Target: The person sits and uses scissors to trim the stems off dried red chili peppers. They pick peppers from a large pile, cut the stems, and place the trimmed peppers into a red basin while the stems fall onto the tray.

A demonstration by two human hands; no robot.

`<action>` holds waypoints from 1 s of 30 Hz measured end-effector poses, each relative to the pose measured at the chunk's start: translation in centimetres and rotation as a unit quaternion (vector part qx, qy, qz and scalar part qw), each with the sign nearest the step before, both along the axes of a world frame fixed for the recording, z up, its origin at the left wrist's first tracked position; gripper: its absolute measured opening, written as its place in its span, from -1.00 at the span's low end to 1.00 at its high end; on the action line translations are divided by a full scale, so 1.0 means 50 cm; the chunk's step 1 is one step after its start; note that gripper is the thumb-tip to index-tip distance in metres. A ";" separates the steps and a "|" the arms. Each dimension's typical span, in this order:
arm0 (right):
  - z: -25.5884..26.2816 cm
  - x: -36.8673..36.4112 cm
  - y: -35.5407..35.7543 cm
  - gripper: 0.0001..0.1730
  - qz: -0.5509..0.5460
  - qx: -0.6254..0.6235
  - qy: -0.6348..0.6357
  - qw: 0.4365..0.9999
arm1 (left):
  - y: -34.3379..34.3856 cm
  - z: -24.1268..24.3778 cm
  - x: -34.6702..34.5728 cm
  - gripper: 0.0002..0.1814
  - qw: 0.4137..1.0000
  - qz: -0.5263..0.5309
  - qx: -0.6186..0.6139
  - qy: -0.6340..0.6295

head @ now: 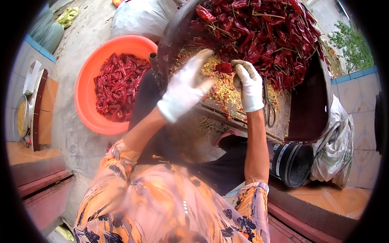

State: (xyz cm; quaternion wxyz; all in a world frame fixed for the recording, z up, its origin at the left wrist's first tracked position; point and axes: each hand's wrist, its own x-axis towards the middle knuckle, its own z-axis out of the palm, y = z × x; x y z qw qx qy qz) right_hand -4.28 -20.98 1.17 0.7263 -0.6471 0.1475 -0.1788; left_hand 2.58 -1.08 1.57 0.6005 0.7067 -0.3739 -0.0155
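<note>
My right hand (248,83), in a white work glove with soiled fingertips, pinches one dried red chili pepper (224,68). To the left, my gloved left hand (190,85) hovers with thumb and fingers apart and holds nothing. Both hands are over a dark open-fronted container (308,118). A large heap of dried red chili peppers (258,45), many with stems, fills its far part. Loose yellow seeds (223,91) and red flakes cover its floor near my hands. Scissors (269,111) lie there, just right of my right wrist, partly hidden by it.
An orange plastic basin (83,91) holding red chili pieces (117,88) stands on the concrete at left. Behind it bulges a white sack (141,18). A black bucket (297,165) lies on its side at right, beside a grey woven sack (334,145). My knees are under the container's front edge.
</note>
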 end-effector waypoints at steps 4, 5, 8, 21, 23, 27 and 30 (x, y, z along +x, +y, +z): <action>0.017 -0.035 0.017 -0.82 0.053 0.013 -0.012 0.998 | -0.084 -0.037 0.006 -0.45 0.997 -0.072 0.009 -0.010; 0.021 -0.038 0.021 -0.82 0.058 -0.007 -0.003 0.998 | -0.088 -0.041 0.004 -0.48 0.994 -0.087 0.047 0.038; 0.005 -0.047 0.025 -0.82 -0.008 -0.215 -0.111 0.970 | -0.097 -0.051 -0.005 -0.57 0.983 -0.129 0.080 0.104; -0.032 -0.052 0.043 -0.71 0.034 0.372 -0.060 0.926 | -0.060 -0.058 0.001 -0.75 0.916 -0.241 -0.005 0.320; -0.017 -0.058 0.024 -0.74 0.096 0.305 -0.026 0.947 | -0.056 -0.071 0.004 -0.76 0.910 -0.214 -0.047 0.351; 0.053 -0.068 0.025 -0.69 0.320 -0.145 0.102 0.931 | -0.043 -0.076 0.042 -0.76 0.867 -0.143 -0.211 0.428; 0.012 -0.032 0.021 -0.76 0.110 -0.224 0.194 0.949 | -0.041 -0.098 0.061 -0.78 0.857 -0.092 -0.216 0.458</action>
